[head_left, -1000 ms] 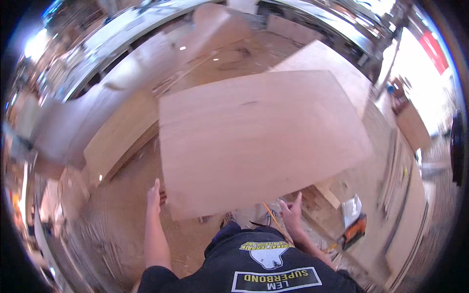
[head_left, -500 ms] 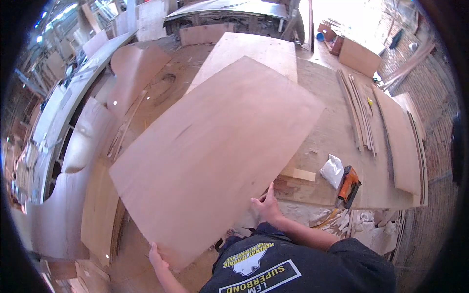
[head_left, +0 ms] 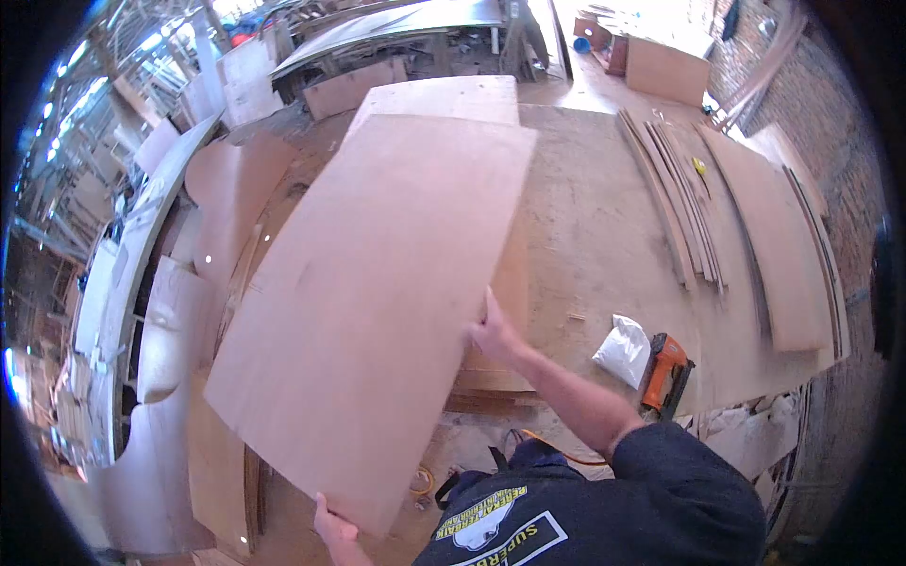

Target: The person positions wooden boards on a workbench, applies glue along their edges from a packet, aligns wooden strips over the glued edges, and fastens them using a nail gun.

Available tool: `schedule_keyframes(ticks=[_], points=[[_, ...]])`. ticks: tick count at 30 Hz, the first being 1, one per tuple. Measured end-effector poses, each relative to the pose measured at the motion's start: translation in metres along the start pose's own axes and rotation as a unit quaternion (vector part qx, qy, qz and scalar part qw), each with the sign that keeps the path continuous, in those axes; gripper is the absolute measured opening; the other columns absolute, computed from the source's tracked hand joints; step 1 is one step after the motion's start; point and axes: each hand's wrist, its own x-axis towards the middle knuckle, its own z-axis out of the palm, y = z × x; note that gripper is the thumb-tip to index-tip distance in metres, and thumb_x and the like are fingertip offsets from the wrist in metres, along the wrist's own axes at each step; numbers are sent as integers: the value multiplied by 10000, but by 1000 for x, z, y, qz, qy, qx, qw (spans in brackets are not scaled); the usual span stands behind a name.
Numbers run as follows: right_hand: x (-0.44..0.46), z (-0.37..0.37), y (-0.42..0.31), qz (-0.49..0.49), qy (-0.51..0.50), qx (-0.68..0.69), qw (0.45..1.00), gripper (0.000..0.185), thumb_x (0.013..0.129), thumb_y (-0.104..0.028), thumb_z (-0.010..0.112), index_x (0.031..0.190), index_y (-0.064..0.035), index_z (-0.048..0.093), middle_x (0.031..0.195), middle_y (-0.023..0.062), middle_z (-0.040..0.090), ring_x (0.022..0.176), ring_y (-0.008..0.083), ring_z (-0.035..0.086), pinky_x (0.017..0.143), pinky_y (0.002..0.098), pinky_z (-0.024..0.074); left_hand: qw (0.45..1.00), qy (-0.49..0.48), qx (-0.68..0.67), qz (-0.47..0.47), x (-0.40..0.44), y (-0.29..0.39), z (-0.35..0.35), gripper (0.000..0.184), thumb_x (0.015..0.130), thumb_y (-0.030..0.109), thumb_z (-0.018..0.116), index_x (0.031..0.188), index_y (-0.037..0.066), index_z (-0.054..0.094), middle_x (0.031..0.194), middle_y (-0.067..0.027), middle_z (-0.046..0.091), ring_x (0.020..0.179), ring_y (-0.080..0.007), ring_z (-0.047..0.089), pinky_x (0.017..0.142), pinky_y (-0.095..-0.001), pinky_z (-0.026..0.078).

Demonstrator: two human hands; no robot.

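A large rectangular plywood sheet (head_left: 377,274) slants across the middle of the head view. My left hand (head_left: 334,522) is closed on its near left edge, thumb on top and the other fingers hidden beneath. On the right long edge, my right hand (head_left: 493,330) grips the same sheet, its fingers partly under the board. The sheet's far end lies over another pale plywood panel (head_left: 444,92) on the workbench. Under its right side, more stacked boards (head_left: 511,283) show. To the right of my right hand are a white plastic bag (head_left: 623,351) and an orange nail gun (head_left: 667,368).
Thin wood strips (head_left: 672,203) and a long panel (head_left: 769,245) lie along the right of the workbench (head_left: 585,208). A yellow item (head_left: 698,165) sits by the strips. Curved wood sheets (head_left: 236,179) and leaning boards (head_left: 215,453) stand at left. A yellow hose (head_left: 566,455) runs near my waist.
The plywood sheet has turned counterclockwise, its far end swinging left, with both hands still on it. My right hand has moved forward and slightly left. The camera view has shifted too.
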Motion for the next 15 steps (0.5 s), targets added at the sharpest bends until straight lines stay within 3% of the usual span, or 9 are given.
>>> schedule_keyframes(ticks=[4, 7, 10, 12, 15], points=[[68, -52, -24, -55, -13, -165, 985, 615, 926, -139, 747, 1482, 15, 534, 946, 104, 675, 784, 167, 629, 747, 321, 548, 997, -59, 25, -30, 31, -32, 93, 459, 1080, 318, 579, 1401, -10, 557, 1388, -156, 619, 1275, -325, 586, 1096, -515, 468], [33, -86, -50, -68, 8, -61, 996, 418, 903, -170, 738, 1286, -10, 695, 941, 153, 677, 865, 248, 673, 797, 373, 550, 990, -115, 61, -53, 24, -54, 185, 406, 1074, 286, 595, 1368, 6, 567, 1339, -137, 614, 1250, -318, 580, 1074, -503, 475], [-24, -118, -17, -37, 17, -120, 992, 348, 919, -175, 723, 1228, -15, 728, 936, 154, 689, 813, 231, 674, 774, 365, 552, 983, -152, 69, -82, 44, -84, 255, 376, 1070, 263, 605, 1352, 17, 566, 1280, -124, 617, 1217, -309, 586, 1063, -491, 482], [-77, -136, -4, 56, 10, -127, 990, 295, 926, -186, 721, 1168, -20, 754, 926, 146, 708, 787, 229, 682, 762, 363, 558, 977, -165, 80, -106, 52, -100, 298, 345, 1073, 241, 598, 1331, 14, 572, 1295, -131, 613, 1220, -314, 590, 1065, -499, 496], [-163, -152, 14, 101, 91, -142, 980, 279, 926, -177, 757, 1154, -17, 764, 915, 103, 722, 786, 143, 665, 734, 312, 549, 965, -202, 102, -131, 66, -124, 357, 301, 1078, 211, 582, 1296, 3, 581, 1292, -146, 623, 1207, -322, 611, 1073, -505, 516]])
